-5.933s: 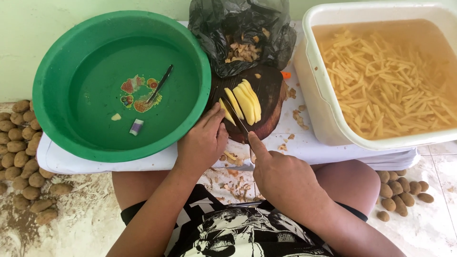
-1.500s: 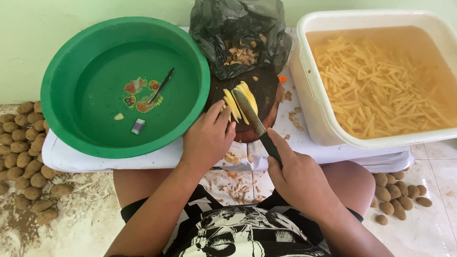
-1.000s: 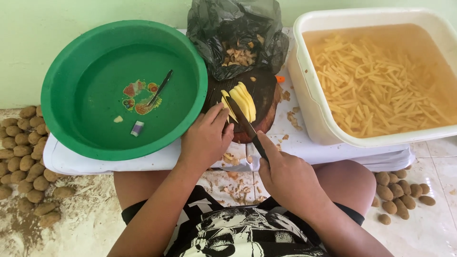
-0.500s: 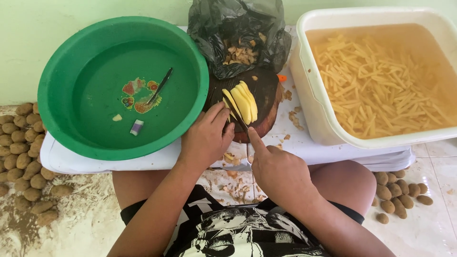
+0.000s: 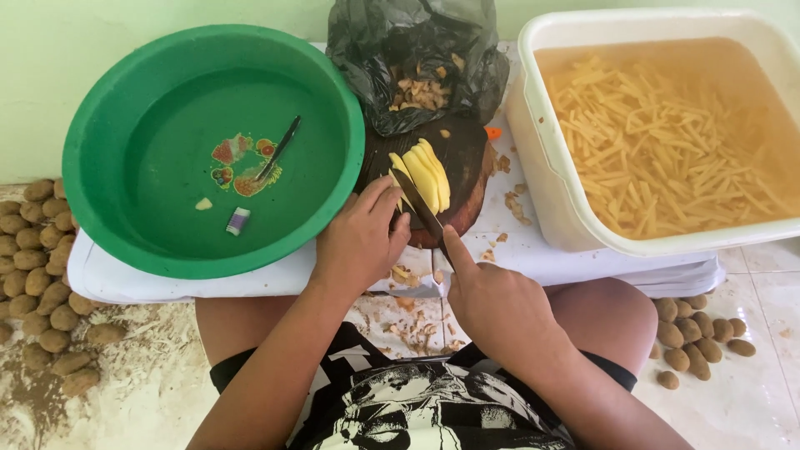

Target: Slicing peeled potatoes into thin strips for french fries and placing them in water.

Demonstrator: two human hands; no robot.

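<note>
A round dark wooden cutting board (image 5: 462, 158) lies on the white-covered table, with a fan of yellow potato slices (image 5: 427, 177) on it. My left hand (image 5: 360, 242) presses its fingertips on the left end of the slices. My right hand (image 5: 492, 304) grips a dark-handled knife (image 5: 419, 206), index finger along the spine, the blade laid across the slices next to my left fingers.
A green basin (image 5: 208, 146) of water with a peeler stands to the left. A black bag of peelings (image 5: 417, 62) sits behind the board. A white tub (image 5: 575, 208) of potato sticks in water stands to the right. Unpeeled potatoes (image 5: 37, 267) lie on the floor at both sides.
The knife has kept working through the slices, rising and coming back down. The blade now sits a little further right in the slices than half a second ago. My left hand stays put.
</note>
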